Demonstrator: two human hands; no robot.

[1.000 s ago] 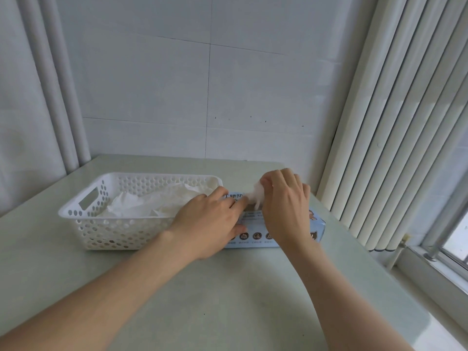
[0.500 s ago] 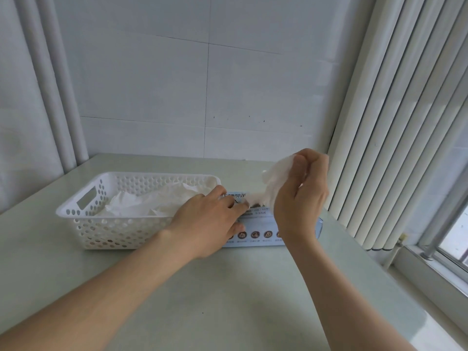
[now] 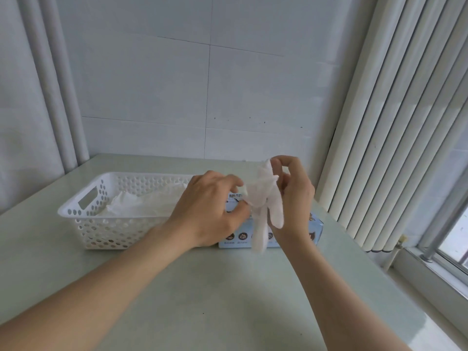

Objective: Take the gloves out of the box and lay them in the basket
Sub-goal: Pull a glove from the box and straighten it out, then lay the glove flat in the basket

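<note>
Pale green surface (image 3: 228, 300) in a corner; white tiled wall (image 3: 177, 84) far; white pipes (image 3: 58, 97) far left; vertical blinds (image 3: 405, 122) right; window frame (image 3: 443, 249) near right; soft daylight.

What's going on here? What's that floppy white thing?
That is a thin white glove. A person is moving gloves from the blue box into the white basket on the table. Right now the right hand pinches the glove near its top and the left hand pinches its side, so it dangles over the box. The basket already holds a pile of white gloves.
</note>
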